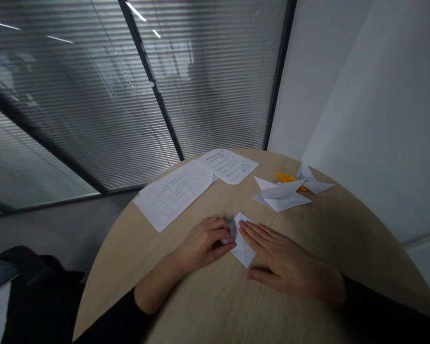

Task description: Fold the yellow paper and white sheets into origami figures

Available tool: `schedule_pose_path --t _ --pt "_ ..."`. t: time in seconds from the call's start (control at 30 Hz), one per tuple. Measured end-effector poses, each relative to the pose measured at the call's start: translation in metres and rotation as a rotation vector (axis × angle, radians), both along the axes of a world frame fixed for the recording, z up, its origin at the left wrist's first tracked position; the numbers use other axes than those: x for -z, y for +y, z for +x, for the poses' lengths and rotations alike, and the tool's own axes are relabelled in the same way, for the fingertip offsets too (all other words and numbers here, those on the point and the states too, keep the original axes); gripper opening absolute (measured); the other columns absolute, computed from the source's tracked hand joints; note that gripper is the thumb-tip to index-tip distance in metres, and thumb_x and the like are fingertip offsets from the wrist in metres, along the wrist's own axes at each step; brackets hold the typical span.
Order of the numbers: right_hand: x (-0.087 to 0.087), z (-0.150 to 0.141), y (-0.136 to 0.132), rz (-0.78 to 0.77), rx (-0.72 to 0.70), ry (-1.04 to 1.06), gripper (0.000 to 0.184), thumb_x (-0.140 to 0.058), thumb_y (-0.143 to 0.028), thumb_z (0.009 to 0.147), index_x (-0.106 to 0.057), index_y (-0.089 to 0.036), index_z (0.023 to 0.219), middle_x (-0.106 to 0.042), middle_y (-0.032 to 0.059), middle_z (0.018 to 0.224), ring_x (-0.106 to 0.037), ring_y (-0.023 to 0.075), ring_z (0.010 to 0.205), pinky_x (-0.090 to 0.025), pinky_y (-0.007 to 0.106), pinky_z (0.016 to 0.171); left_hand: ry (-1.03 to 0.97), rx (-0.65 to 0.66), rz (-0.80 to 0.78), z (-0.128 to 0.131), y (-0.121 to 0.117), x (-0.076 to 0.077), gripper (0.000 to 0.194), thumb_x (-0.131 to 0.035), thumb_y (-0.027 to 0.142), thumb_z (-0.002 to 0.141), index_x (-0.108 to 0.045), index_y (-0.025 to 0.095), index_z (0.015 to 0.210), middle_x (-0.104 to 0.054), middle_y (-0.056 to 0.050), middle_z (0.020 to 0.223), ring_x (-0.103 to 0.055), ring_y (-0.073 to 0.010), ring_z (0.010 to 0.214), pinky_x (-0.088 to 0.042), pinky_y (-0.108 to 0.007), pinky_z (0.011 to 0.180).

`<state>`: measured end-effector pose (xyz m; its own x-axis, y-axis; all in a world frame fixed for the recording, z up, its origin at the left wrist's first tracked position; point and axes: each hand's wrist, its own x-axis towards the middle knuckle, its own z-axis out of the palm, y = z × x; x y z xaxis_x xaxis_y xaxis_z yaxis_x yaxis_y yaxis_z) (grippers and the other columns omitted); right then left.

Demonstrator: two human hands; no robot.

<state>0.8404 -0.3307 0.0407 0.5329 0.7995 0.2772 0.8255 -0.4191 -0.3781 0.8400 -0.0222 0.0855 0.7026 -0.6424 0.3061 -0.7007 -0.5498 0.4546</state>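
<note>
A small folded sheet of white paper [242, 249] lies on the round wooden table between my hands, shaped like a diamond with a crease down its middle. My left hand [207, 242] pinches its left corner between thumb and fingers. Stretched out flat, the fingers of my right hand [272, 253] press on the paper's right side, with the thumb resting apart on the table. Part of the paper is hidden under those fingers.
Beyond my right hand are folded white paper figures [284, 195] and an orange folded paper [285, 177]. Printed sheets [179, 191] lie at the back left of the wooden table [200, 306]. Glass panels with blinds [215, 86] and a white wall [380, 119] stand behind.
</note>
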Motion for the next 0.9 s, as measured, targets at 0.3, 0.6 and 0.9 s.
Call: schedule_pose_path --t 0.3,0.6,0.9 --pt "0.003 0.019 -0.019 0.026 0.108 -0.049 0.079 -0.063 -0.027 0.115 -0.035 -0.027 0.189 -0.046 0.0139 0.19 -0.047 0.0365 0.175 -0.044 0.067 0.142 0.031 0.03 -0.022 0.003 0.005 -0.001 0.019 -0.065 0.033 0.12 -0.08 0.026 0.11 -0.08 -0.008 0.113 -0.076 -0.0258 0.109 -0.06 -0.043 0.099" --pt "-0.005 0.028 -0.006 0.174 0.202 0.025 0.068 -0.07 -0.024 0.109 -0.054 -0.03 0.174 -0.073 0.0154 0.162 -0.068 0.0374 0.15 -0.054 0.066 0.13 -0.006 -0.139 -0.011 0.0 0.002 0.001 0.058 -0.085 0.036 0.099 -0.067 0.029 0.154 -0.077 -0.014 0.154 -0.074 -0.0367 0.141 -0.055 -0.062 0.123" --pt "-0.004 0.04 0.004 0.246 0.197 0.055 0.058 -0.076 -0.023 0.099 -0.064 -0.026 0.155 -0.076 0.0157 0.145 -0.069 0.0385 0.136 -0.057 0.062 0.119 0.033 -0.105 -0.046 0.001 0.001 0.003 0.057 -0.082 0.035 0.1 -0.063 0.028 0.154 -0.078 -0.013 0.148 -0.074 -0.0354 0.136 -0.055 -0.06 0.121"
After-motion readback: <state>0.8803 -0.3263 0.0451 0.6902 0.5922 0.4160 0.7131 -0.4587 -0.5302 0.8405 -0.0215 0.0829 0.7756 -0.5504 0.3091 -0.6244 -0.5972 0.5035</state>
